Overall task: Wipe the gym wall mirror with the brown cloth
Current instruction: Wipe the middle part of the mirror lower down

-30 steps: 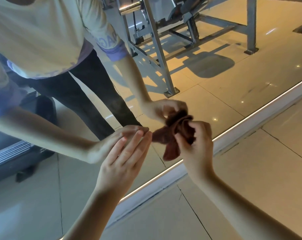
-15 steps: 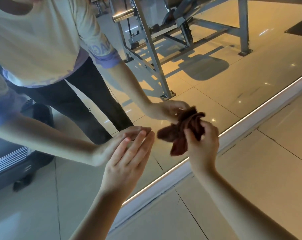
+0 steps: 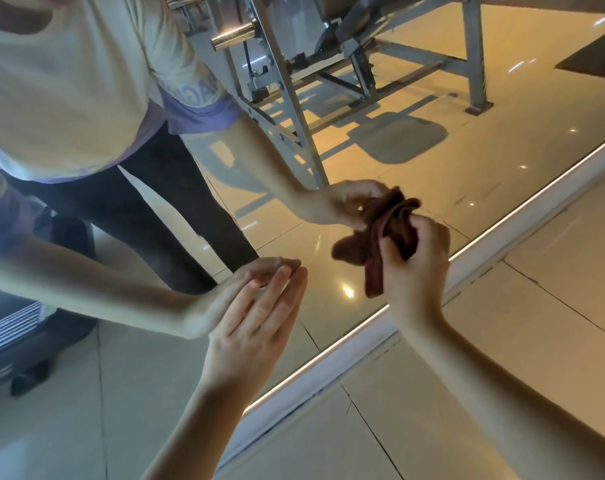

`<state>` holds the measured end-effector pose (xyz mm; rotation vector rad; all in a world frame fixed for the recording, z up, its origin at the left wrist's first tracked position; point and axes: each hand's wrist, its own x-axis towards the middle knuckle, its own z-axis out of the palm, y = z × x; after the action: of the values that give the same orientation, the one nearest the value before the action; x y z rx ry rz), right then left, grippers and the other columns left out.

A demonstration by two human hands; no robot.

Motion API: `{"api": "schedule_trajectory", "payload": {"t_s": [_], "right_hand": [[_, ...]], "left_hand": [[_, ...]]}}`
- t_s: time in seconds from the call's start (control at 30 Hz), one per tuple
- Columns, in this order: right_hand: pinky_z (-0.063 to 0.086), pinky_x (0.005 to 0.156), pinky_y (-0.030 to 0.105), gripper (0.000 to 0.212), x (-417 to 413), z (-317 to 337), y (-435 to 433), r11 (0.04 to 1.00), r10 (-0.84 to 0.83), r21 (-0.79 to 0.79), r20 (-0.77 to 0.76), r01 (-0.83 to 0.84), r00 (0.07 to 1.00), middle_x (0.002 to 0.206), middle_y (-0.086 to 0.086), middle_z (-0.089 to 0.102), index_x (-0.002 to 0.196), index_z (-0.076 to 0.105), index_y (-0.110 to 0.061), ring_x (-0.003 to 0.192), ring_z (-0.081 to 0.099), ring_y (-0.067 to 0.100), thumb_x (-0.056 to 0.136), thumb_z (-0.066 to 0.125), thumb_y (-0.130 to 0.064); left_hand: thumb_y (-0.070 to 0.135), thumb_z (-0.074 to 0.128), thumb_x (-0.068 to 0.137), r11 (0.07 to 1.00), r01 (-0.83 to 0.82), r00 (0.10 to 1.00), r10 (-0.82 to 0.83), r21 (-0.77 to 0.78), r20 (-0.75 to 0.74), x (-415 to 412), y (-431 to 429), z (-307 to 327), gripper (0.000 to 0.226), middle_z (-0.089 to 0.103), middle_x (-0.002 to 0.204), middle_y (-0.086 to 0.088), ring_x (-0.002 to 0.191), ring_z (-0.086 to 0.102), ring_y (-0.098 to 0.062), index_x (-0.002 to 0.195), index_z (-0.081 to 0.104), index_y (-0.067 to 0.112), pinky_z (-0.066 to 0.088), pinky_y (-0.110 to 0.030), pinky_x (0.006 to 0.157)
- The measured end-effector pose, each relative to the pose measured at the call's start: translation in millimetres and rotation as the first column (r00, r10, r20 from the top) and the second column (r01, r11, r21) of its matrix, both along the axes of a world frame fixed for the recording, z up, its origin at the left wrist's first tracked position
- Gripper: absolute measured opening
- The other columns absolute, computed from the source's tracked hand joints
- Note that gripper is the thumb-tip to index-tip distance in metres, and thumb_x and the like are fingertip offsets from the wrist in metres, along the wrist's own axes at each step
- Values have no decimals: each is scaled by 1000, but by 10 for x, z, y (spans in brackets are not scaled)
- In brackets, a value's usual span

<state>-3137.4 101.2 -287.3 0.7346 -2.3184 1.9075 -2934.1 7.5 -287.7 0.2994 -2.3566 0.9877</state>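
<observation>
Wall mirror point(image 3: 432, 161) running down to the tiled floor point(image 3: 543, 341) — grey machine frame point(image 3: 287, 98) reflected in it. Left hand point(image 3: 256, 327) flat, fingers straight and released, tips touching the glass. Right hand point(image 3: 415, 271) grasping the bunched brown cloth point(image 3: 374, 237) — held against the mirror near its bottom edge.

The brown cloth point(image 3: 360, 249), crumpled into folds with one strip hanging down, is held right of centre against the wall mirror point(image 3: 432, 161), whose glass fills the upper left down to a diagonal lower edge.
</observation>
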Motion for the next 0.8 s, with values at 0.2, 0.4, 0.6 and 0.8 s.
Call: {"api": "schedule_trajectory", "payload": {"t_s": [0.2, 0.4, 0.6, 0.8], "right_hand": [[37, 84, 2, 27, -189, 16, 96, 990, 142, 35, -224, -137, 964, 111, 8, 54, 104, 63, -1, 95, 51, 8, 79, 74, 4], [34, 82, 1, 29, -310, 27, 34, 1000, 11, 3, -30, -11, 999, 118, 15, 54, 113, 61, -1, 94, 44, 5, 85, 67, 1], [35, 82, 0, 25, -324, -86, 103, 992, 129, 31, -193, -125, 973, 111, 18, 56, 104, 62, 1, 94, 44, 0, 81, 72, 3], [39, 80, 2, 25, -179, -272, 66, 997, 54, 61, 46, -57, 997, 114, 10, 51, 106, 61, 0, 96, 50, 6, 83, 68, 6]], "left_hand": [[0, 28, 105, 1000, -24, 999, 24, -18, 29, -55, 2, -23, 43, 38, 149, -7, 143, 21, -25, 147, 37, 3, 13, -39, 121], [6, 38, 101, 1000, -14, 1000, 15, -28, 25, -161, 3, -75, 44, 39, 150, -6, 143, 23, -24, 145, 42, 4, 12, -40, 122], [5, 36, 102, 999, -3, 1000, 5, -44, 30, -187, 3, -56, 45, 39, 150, -6, 143, 22, -24, 146, 39, 3, 13, -39, 122], [5, 33, 104, 999, 29, 999, -28, -37, 22, -249, 14, -72, 40, 42, 147, -5, 142, 24, -23, 140, 48, 5, 19, -37, 118]]}}
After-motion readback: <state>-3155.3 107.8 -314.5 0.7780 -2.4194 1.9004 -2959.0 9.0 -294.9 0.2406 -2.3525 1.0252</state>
